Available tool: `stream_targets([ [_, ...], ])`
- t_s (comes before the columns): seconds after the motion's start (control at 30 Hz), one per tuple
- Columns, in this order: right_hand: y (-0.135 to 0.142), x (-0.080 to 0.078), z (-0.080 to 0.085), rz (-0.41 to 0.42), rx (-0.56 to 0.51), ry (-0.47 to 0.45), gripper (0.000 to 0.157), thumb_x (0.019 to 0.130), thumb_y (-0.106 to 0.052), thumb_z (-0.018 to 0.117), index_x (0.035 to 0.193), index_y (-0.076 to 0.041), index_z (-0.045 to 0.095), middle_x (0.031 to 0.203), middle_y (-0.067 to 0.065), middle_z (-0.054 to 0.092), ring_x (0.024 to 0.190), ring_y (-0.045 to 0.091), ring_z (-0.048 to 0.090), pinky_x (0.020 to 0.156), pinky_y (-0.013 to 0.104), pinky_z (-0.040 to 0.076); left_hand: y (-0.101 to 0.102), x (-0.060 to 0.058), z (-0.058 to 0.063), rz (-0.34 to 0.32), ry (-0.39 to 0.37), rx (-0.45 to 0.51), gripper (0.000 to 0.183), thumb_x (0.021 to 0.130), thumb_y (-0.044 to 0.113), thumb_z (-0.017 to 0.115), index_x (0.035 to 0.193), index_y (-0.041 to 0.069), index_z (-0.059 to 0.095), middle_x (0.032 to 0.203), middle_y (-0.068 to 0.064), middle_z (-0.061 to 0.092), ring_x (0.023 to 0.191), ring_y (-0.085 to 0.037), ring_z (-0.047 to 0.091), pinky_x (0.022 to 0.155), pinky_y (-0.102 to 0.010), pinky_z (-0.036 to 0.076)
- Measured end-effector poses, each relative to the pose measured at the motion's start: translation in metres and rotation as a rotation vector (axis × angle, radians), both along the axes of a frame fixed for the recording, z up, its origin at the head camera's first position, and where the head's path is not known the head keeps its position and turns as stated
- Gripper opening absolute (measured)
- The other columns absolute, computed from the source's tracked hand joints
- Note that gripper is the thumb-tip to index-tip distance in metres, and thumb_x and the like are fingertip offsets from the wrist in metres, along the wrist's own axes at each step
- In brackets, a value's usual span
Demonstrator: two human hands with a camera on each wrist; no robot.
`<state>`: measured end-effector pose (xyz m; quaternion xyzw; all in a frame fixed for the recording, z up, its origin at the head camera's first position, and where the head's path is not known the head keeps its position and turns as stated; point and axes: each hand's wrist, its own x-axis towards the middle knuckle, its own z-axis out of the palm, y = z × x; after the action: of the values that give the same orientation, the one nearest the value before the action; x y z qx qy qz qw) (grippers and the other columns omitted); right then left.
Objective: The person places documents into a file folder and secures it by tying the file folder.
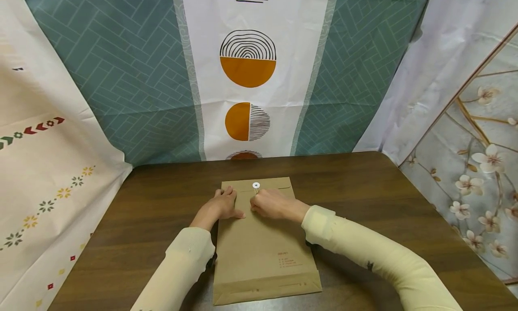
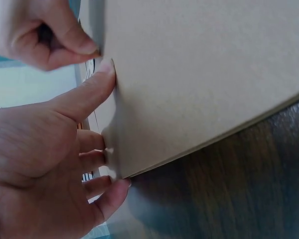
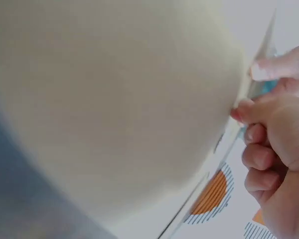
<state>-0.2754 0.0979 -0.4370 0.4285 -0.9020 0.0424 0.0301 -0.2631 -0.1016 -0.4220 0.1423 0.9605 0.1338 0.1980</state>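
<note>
A brown kraft document envelope (image 1: 263, 248) lies flat on the wooden table, its flap at the far end. On the flap sits a white round button (image 1: 256, 185) with a thin string (image 1: 256, 191) running down from it. My right hand (image 1: 271, 204) pinches the string between thumb and forefinger, just below the button; its other fingers are curled in. Left of it, my left hand (image 1: 224, 205) rests on the envelope's left edge with fingers spread and thumb pointing toward the right hand. In the left wrist view the left thumb presses the paper close to the right fingertips.
Dark wooden table (image 1: 356, 189) surrounds the envelope. Behind it hangs a green and white patterned cloth (image 1: 145, 77). A cream cloth (image 1: 48, 167) borders the left side, and a floral curtain (image 1: 477, 189) the right. Small red print marks the envelope's near part.
</note>
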Motion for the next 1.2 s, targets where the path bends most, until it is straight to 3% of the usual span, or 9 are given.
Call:
stream_targets([
  [0.17,-0.017,-0.011,0.004,0.062,0.086,0.049,0.016,0.097,-0.022,0.072,0.083,-0.017,0.075,0.073,-0.01,0.065,0.06,0.005,0.047,0.055,0.027,0.044,-0.004,0.0,-0.002,0.001,0.001,-0.001,0.09,0.095,0.043,0.072,0.159,-0.003,0.029,0.169,-0.022,0.015,0.153,-0.045,0.014,0.115,-0.057,0.032],
  [0.3,-0.03,-0.02,0.004,0.078,0.117,0.073,0.02,0.097,-0.02,0.071,0.078,-0.017,0.073,0.069,-0.01,0.06,0.059,0.007,0.044,0.055,0.025,0.041,-0.006,0.002,-0.002,-0.006,-0.004,-0.005,0.089,0.096,0.043,0.072,0.159,-0.002,0.029,0.169,-0.021,0.014,0.153,-0.044,0.014,0.115,-0.058,0.032],
  [0.4,-0.035,-0.029,0.006,0.05,0.123,0.057,0.02,0.096,-0.017,0.072,0.076,-0.018,0.072,0.068,-0.01,0.059,0.059,0.008,0.042,0.056,0.026,0.041,-0.006,0.002,0.0,-0.013,-0.003,-0.005,0.088,0.096,0.043,0.071,0.159,-0.001,0.029,0.169,-0.021,0.014,0.153,-0.044,0.014,0.114,-0.058,0.033],
  [0.53,-0.034,-0.045,0.007,-0.001,0.116,0.031,0.013,0.095,-0.016,0.073,0.083,-0.018,0.077,0.077,-0.009,0.068,0.063,0.009,0.052,0.062,0.031,0.05,-0.003,0.0,0.001,-0.007,0.005,-0.007,0.089,0.096,0.044,0.072,0.16,-0.001,0.029,0.169,-0.02,0.015,0.153,-0.044,0.014,0.114,-0.059,0.033],
  [0.67,-0.025,-0.058,0.005,-0.079,0.077,-0.019,0.006,0.094,-0.021,0.077,0.088,-0.02,0.079,0.084,-0.009,0.073,0.069,0.008,0.062,0.069,0.031,0.054,0.002,0.0,0.001,0.013,-0.003,0.001,0.09,0.094,0.042,0.073,0.159,-0.001,0.03,0.169,-0.02,0.015,0.153,-0.044,0.014,0.114,-0.059,0.032],
  [0.8,-0.014,-0.065,0.005,-0.137,0.011,-0.071,0.005,0.092,-0.023,0.079,0.088,-0.02,0.079,0.085,-0.01,0.073,0.07,0.008,0.062,0.068,0.031,0.054,0.004,0.0,0.002,0.029,-0.003,-0.007,0.09,0.094,0.041,0.074,0.159,-0.002,0.03,0.169,-0.02,0.016,0.153,-0.044,0.014,0.114,-0.06,0.033],
  [0.93,-0.003,-0.067,0.002,-0.136,-0.057,-0.063,0.006,0.091,-0.022,0.079,0.086,-0.02,0.079,0.079,-0.01,0.071,0.067,0.008,0.059,0.064,0.031,0.051,0.004,0.001,0.001,0.036,-0.005,-0.016,0.091,0.095,0.043,0.073,0.16,-0.001,0.028,0.17,-0.018,0.015,0.154,-0.043,0.013,0.113,-0.06,0.034],
  [1.2,0.021,-0.061,-0.009,-0.114,-0.162,-0.006,0.005,0.093,-0.02,0.077,0.088,-0.017,0.079,0.083,-0.008,0.074,0.066,0.006,0.059,0.057,0.029,0.049,0.005,0.001,0.001,0.042,0.009,-0.024,0.09,0.094,0.044,0.073,0.159,0.0,0.03,0.169,-0.018,0.018,0.152,-0.044,0.016,0.112,-0.061,0.034],
])
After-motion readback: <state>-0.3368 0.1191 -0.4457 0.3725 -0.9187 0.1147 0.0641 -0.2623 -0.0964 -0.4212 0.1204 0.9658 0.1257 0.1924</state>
